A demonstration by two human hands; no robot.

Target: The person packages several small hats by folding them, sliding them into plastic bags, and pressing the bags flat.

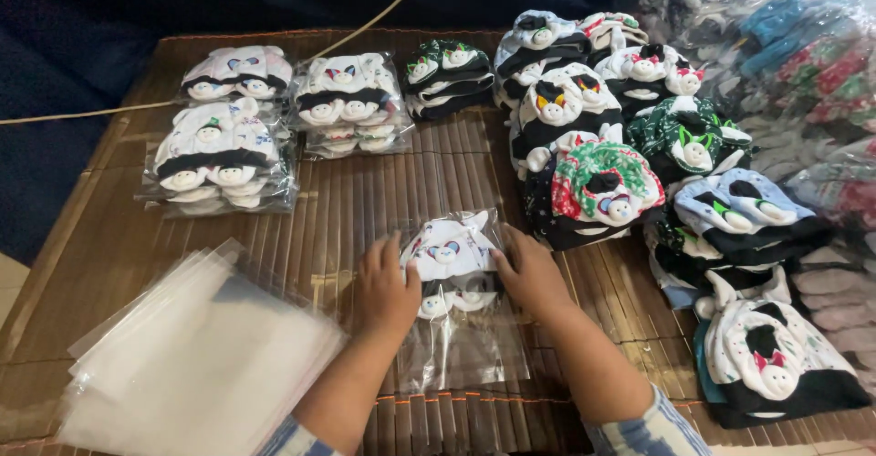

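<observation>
Head cam: the clear plastic bag of baby hats (453, 278) lay mid-mat on the slatted bamboo mat (365, 200), between both hands. Left hand (386, 284) lay flat with its fingers spread on the bag's left edge; right hand (527, 272) pressed the right edge, fingers curled. Looked light, squishy and slippery, so I'd grip the side edges. Long axis ran toward the wearer, with the hats at the far end. Empty bags (196, 356) sat left, loose hats (602, 182) right.
</observation>
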